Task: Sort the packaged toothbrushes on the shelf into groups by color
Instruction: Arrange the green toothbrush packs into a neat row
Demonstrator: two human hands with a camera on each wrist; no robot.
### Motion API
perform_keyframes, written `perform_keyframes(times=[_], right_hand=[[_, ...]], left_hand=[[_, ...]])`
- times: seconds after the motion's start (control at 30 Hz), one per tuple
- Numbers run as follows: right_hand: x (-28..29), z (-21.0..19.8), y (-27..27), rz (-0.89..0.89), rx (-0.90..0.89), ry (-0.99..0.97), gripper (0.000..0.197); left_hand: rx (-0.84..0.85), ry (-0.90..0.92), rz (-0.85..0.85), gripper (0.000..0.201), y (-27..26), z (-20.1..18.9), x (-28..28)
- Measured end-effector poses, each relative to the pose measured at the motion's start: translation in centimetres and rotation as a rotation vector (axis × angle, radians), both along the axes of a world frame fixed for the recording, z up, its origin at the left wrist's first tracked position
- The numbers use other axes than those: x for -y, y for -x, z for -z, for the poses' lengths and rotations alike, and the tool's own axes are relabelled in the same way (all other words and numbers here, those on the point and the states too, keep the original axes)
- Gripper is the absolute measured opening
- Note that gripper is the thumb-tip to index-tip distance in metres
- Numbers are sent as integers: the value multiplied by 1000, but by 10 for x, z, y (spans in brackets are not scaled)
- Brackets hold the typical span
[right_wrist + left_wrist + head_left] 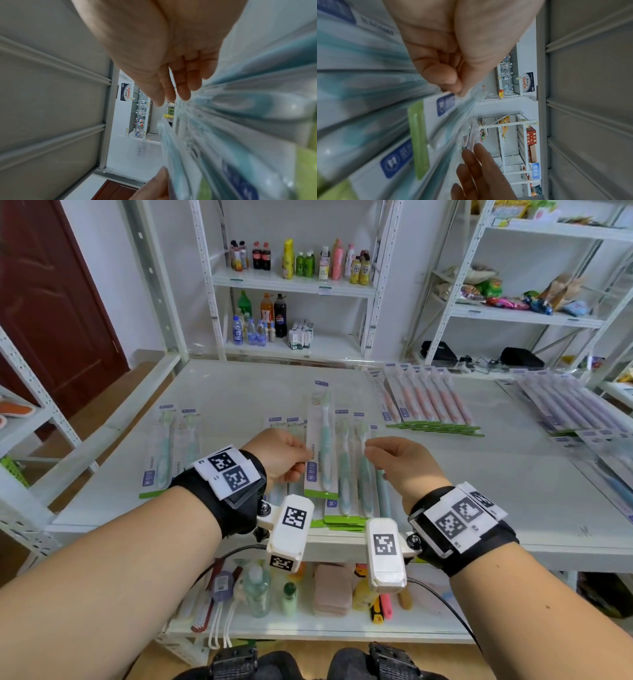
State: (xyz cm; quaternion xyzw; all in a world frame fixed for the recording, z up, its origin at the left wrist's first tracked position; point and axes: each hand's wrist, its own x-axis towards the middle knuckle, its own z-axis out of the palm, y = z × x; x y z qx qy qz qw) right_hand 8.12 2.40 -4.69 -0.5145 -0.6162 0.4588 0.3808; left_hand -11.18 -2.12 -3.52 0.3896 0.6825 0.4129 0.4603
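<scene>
My left hand (pixel 306 460) pinches the edge of a packaged green toothbrush (pixel 323 440) and holds it just above a pile of green toothbrush packs (pixel 347 484) at the shelf's front. The left wrist view shows thumb and finger of the left hand (pixel 458 92) closed on that pack (pixel 448 106). My right hand (pixel 368 448) hovers over the same pile with straight fingers (pixel 178 86); whether they touch it is unclear. Two more green packs (pixel 171 453) lie apart at the left. Pink packs (pixel 428 402) and purple packs (pixel 575 409) form rows at the back right.
The white shelf board (pixel 239 392) has bare room between the groups. Blue-toned packs (pixel 613 477) lie at the right edge. Uprights (pixel 161 302) frame the back left. Racks behind hold bottles (pixel 294 261) and snacks (pixel 496 292). A lower shelf carries toiletries (pixel 325 590).
</scene>
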Motion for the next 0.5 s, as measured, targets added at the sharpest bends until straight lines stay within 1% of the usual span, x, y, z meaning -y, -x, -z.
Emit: perform_keyframes(times=[0.1,0.2,0.37,0.5], right_hand=[[-3,7,-4,42,66,-9,32],[-1,12,-4,43,137,-14,45],[2,13,-1,-55,231,11,57],[4,9,0,-90,303,1,60]], left_hand=[[-41,53,33,11,1,4,-2],[-34,94,65,9,-2,6,-3],[-50,123,112,6,-6,7,-2],[-87,99,133,26,-6,6,0]])
